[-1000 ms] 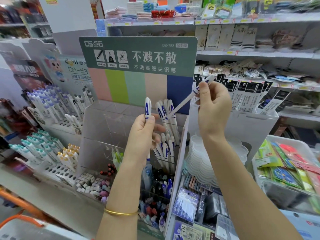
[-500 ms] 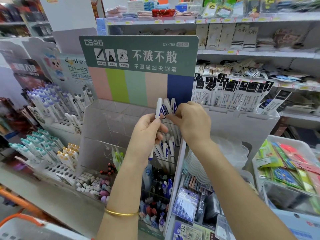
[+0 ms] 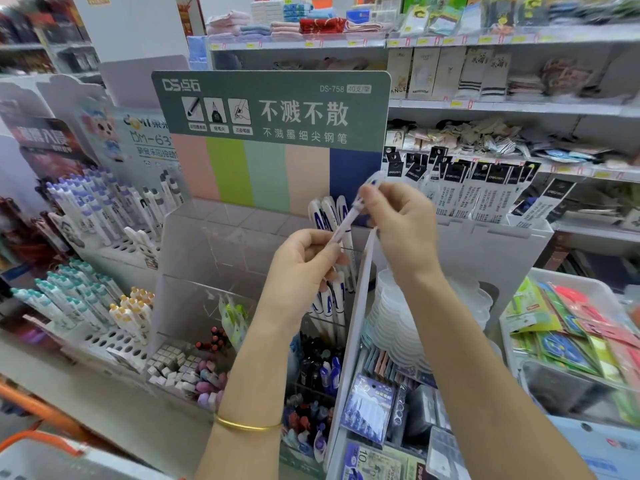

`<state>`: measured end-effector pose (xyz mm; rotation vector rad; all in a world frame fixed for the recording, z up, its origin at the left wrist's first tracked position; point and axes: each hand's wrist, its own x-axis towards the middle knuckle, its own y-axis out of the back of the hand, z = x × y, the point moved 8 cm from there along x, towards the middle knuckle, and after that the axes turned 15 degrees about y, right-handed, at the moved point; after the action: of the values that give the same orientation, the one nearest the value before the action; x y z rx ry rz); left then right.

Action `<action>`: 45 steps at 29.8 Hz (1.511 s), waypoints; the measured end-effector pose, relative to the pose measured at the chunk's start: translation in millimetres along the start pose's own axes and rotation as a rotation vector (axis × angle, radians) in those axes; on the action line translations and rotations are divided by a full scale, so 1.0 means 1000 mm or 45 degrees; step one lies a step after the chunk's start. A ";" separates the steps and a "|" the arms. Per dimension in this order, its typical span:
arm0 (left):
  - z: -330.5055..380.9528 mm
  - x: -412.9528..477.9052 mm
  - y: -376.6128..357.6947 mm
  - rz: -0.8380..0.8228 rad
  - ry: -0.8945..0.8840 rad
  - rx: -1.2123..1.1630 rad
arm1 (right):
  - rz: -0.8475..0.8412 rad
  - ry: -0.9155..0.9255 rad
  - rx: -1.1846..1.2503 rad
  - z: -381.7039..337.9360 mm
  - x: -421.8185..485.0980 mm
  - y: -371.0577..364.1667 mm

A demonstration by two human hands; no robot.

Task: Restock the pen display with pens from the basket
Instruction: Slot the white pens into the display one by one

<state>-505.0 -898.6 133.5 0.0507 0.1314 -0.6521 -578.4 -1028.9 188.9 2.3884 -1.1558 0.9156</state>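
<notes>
The right hand (image 3: 398, 230) has lifted a white pen (image 3: 349, 216) from the left hand (image 3: 304, 265), both pinching it, ready for the far-right blue column of the pen display (image 3: 270, 109).

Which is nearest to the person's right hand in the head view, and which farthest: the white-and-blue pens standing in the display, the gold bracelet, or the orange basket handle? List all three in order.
From the right hand:
1. White-and-blue pens, standing in the display just left of the hand.
2. Gold bracelet, lower down on the left wrist.
3. Orange basket handle, at the bottom left corner.
</notes>
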 end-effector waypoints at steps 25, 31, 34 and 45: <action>-0.012 -0.011 0.015 0.106 0.049 -0.063 | -0.374 0.255 -1.087 0.005 -0.017 -0.007; -0.036 -0.038 0.044 0.197 0.084 -0.123 | -0.457 0.456 -0.752 -0.035 -0.064 -0.050; -0.075 -0.065 0.077 0.334 0.151 -0.230 | -0.705 0.443 -0.542 -0.040 -0.107 -0.097; -0.335 -0.196 0.171 0.866 1.115 -0.622 | -1.413 -0.222 0.048 0.018 -0.313 -0.221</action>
<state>-591.3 -615.3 -170.5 -0.0927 1.0657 0.1346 -541.6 -722.9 -40.1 2.5798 0.2432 0.3310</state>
